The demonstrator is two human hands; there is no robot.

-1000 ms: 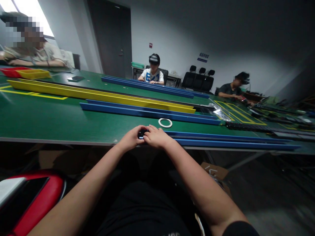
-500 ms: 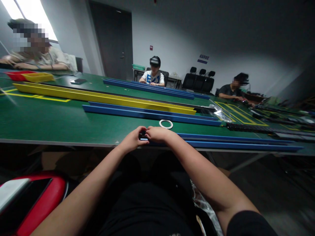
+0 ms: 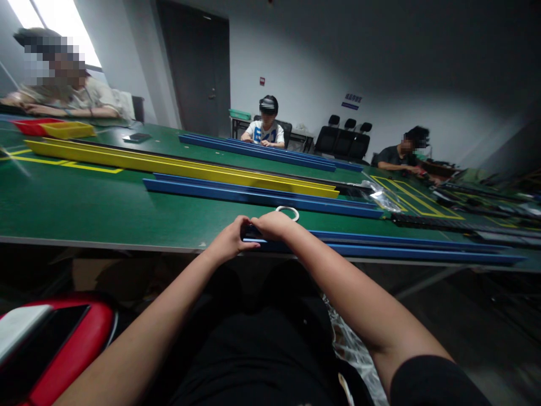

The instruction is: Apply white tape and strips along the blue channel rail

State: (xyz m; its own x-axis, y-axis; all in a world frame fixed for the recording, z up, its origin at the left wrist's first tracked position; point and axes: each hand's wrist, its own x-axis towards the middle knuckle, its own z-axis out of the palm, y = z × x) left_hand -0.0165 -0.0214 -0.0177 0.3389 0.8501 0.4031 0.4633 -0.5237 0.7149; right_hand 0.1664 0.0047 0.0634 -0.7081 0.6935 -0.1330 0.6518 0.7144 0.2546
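Likely steadying, left hand [image 3: 229, 238], fingers and thumb spread, brackets long blue channel [image 3: 406, 251] at green tabletop's [image 3: 105, 211] near edge (right hand [image 3: 271, 225]: fingers hidden).

A bright window [image 3: 70, 22] shines on the left. A dark door [image 3: 198, 67] stands beside the gray wall [image 3: 296, 56], and black chairs [image 3: 332, 140] stand in a row farther right.

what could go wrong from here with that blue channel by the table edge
The near blue channel lies along the table's front edge, so a push toward the person might tip it off. The white ring sits just beyond the right hand, which could knock it. The left hand curls by the channel's end, so its fingers might get scraped.
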